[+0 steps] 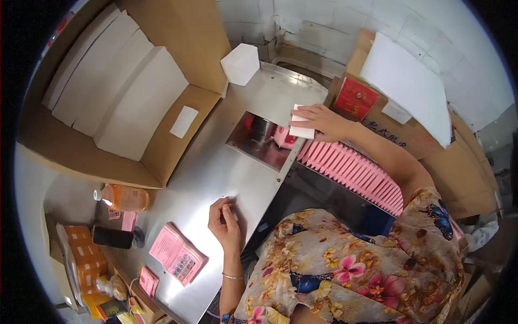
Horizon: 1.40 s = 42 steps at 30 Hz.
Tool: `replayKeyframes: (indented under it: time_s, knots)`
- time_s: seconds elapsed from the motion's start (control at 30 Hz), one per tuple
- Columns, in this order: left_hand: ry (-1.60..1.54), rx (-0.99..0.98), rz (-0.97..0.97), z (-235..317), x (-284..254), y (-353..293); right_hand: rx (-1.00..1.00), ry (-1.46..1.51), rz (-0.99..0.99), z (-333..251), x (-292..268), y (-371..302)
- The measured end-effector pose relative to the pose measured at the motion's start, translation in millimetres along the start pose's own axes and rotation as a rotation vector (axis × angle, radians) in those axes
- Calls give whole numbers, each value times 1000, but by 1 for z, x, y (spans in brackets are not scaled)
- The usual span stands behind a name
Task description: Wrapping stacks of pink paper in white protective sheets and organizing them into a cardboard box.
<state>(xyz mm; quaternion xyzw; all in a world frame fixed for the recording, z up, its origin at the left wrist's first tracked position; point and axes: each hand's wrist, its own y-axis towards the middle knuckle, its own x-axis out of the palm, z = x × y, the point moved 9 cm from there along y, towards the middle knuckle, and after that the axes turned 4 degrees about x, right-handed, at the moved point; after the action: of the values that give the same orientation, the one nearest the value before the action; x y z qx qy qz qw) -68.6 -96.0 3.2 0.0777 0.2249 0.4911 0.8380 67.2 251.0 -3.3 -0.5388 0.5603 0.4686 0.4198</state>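
Observation:
My right hand (pixel 321 120) reaches across the metal table with its fingers over a small stack of white tissues (pixel 302 129), gripping it beside a rectangular opening (pixel 253 141) in the tabletop. Inside that opening a pink wrapper (pixel 284 137) shows. Below my right forearm runs a long row of pink packets (pixel 353 173), packed side by side. My left hand (pixel 223 220) rests on the near part of the metal surface, fingers curled into a loose fist with nothing visible in them. To its left lies a stack of printed pink wrappers (pixel 177 254).
A large cardboard box (pixel 183 32) with white tissue blocks (pixel 143 97) stands at the left. A white block (pixel 241 63) sits at the table's far edge. An orange bottle (pixel 127 198) and a phone (pixel 112 236) are at left; cardboard boxes (pixel 396 127) stand at right.

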Motion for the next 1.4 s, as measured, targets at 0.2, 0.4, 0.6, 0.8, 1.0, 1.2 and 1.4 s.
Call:
replayKeyframes:
  time_s: [0.2, 0.4, 0.6, 0.8, 1.0, 1.2, 1.4]
  knots:
    - [2, 54, -109, 25, 18, 7, 255, 329, 320, -42, -30, -14]
    - [123, 195, 3, 58, -21, 21, 172, 734, 502, -107, -21, 3]
    - [707, 75, 72, 42, -160, 2, 87, 771, 424, -133, -11, 29]
    - [997, -128, -79, -15, -217, -63, 6, 849, 363, -146, -1, 53]
    - [844, 219, 266, 45, -143, -17, 105, 841, 396, -149, -10, 51]
    - [523, 270, -360, 25, 36, -3, 250, 871, 551, -129, -19, 39]
    - [620, 363, -364, 31, 14, -4, 193, 708, 654, -129, -34, 26]
